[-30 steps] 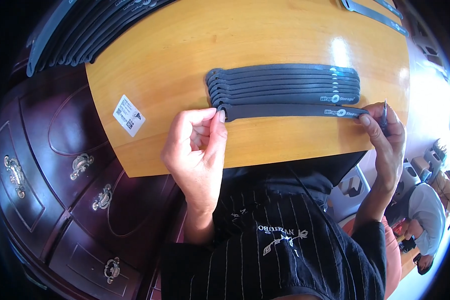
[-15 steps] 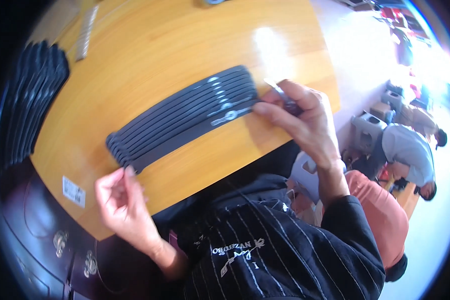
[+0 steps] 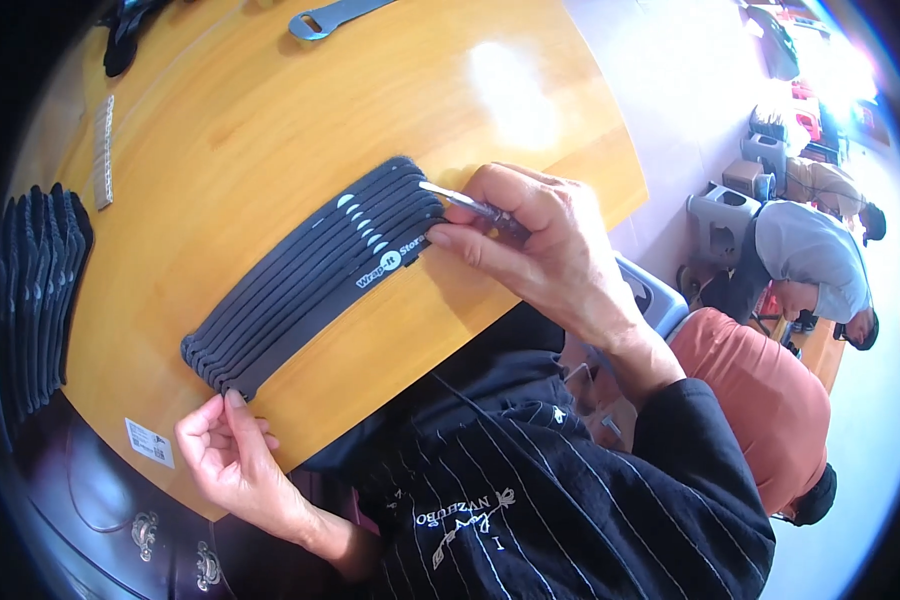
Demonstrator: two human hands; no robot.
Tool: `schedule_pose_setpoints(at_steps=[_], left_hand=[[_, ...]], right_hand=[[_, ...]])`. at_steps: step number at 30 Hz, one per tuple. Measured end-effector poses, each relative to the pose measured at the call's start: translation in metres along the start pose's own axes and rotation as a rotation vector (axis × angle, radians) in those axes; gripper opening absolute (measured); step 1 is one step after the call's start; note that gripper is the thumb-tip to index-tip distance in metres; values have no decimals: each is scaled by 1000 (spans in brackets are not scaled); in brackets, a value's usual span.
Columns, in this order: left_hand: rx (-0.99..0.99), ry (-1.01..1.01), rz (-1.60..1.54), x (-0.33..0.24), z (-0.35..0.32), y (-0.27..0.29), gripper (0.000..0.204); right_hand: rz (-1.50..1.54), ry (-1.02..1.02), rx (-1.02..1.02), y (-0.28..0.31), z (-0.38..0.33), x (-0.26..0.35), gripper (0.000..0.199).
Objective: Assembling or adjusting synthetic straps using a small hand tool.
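A fanned row of overlapping black straps, with pale printed marks toward the right end, lies slanting across the wooden table. My left hand is closed in a pinch on the near left end of the front strap. At the other end, my right hand grips a slim tool with a pointed metal tip and a dark, partly see-through handle. The tip points left over the straps, and my right thumb lies against their right end. My palm hides part of the handle.
More black straps stand stacked at the left table edge. A clear ruler-like strip, a grey flat metal tool and a dark item lie farther back. A white label sits at the near left edge. Other people sit at right.
The view has shifted, so straps and hands appear farther left, and the grey metal tool shows more fully. Both hands keep their places at the strap ends.
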State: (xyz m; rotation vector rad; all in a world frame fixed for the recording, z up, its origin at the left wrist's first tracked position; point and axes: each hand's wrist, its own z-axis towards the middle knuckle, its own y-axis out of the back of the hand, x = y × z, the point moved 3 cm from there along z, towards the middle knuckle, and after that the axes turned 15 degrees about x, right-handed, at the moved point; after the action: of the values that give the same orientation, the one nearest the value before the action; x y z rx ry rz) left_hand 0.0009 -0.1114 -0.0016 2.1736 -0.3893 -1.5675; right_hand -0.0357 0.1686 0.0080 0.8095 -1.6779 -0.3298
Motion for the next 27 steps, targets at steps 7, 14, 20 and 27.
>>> schedule_pose_setpoints(at_steps=[7,14,20,27], left_hand=[[-6,3,1,0,2,0,11],[20,-1,-12,-2,3,0,11],[48,23,0,0,3,2,11],[197,284,-135,-6,4,15,12]], right_hand=[[-2,-27,21,-1,4,3,22],[-8,-74,24,2,5,6,22],[48,-151,84,4,9,3,24],[133,-240,227,9,22,-2,26]])
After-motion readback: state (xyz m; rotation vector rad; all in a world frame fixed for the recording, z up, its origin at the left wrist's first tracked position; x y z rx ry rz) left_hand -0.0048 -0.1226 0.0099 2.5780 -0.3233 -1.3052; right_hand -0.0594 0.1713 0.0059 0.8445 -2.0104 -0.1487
